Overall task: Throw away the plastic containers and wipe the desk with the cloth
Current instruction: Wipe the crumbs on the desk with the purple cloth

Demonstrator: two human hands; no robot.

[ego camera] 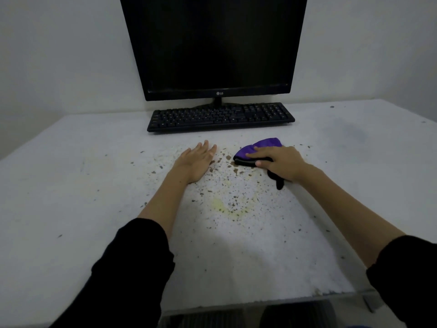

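The left hand (197, 162) lies flat and empty on the tabletop (71, 176), crumbs (227, 185) and a yellowish stain (218, 205) just beside and nearer than the right hand's (281, 163) grip — pressed around the purple cloth (260, 147) — so better to drag firmly inward, gathering, not scattering.

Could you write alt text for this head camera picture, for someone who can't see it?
A person's right hand presses a purple cloth onto a white desk scattered with brown crumbs and a yellowish stain. The left hand rests flat nearby, before a black keyboard and dark monitor.
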